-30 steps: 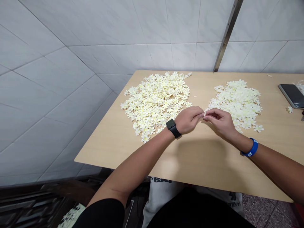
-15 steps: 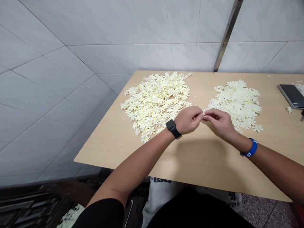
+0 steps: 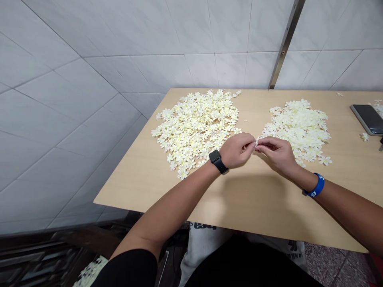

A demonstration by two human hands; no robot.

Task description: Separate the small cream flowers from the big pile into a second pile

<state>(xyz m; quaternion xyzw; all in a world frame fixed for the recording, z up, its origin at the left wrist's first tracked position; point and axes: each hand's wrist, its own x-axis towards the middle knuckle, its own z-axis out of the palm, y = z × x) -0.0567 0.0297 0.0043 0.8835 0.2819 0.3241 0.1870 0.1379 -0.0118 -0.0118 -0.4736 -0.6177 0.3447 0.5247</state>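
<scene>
My left hand (image 3: 239, 149) and my right hand (image 3: 275, 154) meet fingertip to fingertip just above the table. Pinched between them is a small white artificial flower (image 3: 257, 141), mostly covered by the fingers. Both hands are closed on it. A wide heap of pale yellow-white flowers (image 3: 197, 123) lies to the left, partly behind my left wrist. Right behind my right hand spreads a second, smaller heap of whiter flowers (image 3: 299, 127). A black watch (image 3: 218, 161) is on my left wrist and a blue band (image 3: 317, 185) on my right.
The light wooden table (image 3: 134, 175) stands against a tiled wall (image 3: 149, 32) with a metal strip (image 3: 284, 48). A phone (image 3: 369, 118) lies at the right, a loose flower (image 3: 364, 136) beside it. More flowers (image 3: 91, 272) sit low at the left, below the table.
</scene>
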